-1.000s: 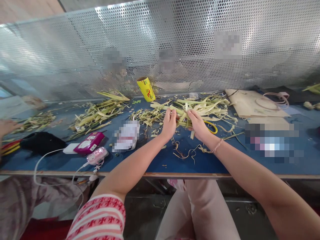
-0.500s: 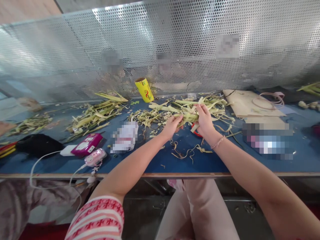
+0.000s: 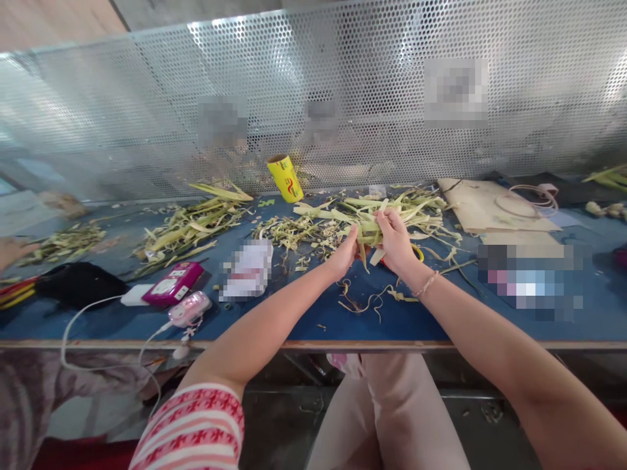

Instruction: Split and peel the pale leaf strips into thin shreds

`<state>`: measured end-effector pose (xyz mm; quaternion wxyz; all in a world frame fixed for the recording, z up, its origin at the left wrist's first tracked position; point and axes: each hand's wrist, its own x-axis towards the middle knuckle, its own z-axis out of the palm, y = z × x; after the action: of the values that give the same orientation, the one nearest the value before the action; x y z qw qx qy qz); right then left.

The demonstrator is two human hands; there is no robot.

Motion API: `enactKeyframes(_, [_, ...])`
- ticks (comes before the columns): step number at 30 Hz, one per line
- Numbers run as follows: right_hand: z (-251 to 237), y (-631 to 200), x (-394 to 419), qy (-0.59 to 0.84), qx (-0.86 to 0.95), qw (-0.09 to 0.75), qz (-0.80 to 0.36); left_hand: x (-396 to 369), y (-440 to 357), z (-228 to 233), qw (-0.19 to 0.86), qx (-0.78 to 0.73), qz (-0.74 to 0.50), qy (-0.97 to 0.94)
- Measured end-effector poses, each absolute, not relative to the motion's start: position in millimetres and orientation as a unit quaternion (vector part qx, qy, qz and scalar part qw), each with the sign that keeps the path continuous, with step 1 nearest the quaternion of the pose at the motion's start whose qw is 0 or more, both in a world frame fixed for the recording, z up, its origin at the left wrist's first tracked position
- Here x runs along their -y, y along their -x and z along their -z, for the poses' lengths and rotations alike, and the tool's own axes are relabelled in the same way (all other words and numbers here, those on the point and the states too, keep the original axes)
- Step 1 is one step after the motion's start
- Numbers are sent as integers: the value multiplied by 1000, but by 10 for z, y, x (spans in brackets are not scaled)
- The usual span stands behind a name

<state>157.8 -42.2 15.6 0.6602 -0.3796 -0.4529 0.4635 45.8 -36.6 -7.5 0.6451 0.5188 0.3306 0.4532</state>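
Pale green leaf strips (image 3: 367,231) are held up between both my hands over the table. My left hand (image 3: 345,252) closes on their left side, thumb upward. My right hand (image 3: 396,239) pinches them from the right. Some strip ends hang down below the fingers. Behind the hands lies a loose pile of similar strips (image 3: 421,210), with small curled scraps (image 3: 287,230) to its left. Part of a yellow and red handle (image 3: 417,253), probably of scissors, shows under my right hand. Thin root-like strands (image 3: 362,305) lie nearer the table edge.
A yellow tube (image 3: 285,179) stands by the perforated metal screen (image 3: 343,78). Left are another strip pile (image 3: 191,225), a magenta box (image 3: 173,284), a pink cased device (image 3: 190,309) with a cable and a black item (image 3: 78,287). Brown card (image 3: 494,205) lies right. Another person's hand (image 3: 14,252) is far left.
Both my hands have shifted slightly, and the held strips now hang lower between them. A yellow part of the handle has come into sight beneath my right hand.
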Motion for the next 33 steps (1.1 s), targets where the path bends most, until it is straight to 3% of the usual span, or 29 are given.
enactKeyframes(12, [-51, -1570, 408, 352, 562, 618, -423, 291, -390, 152, 548, -371, -584, -471])
enactKeyframes(21, [-51, -1551, 430, 368, 530, 620, -446, 423, -443, -28, 566, -388, -608, -399])
enactKeyframes(33, [-85, -1577, 397, 379, 495, 646, -441, 322, -290, 69, 343, -470, -600, -549])
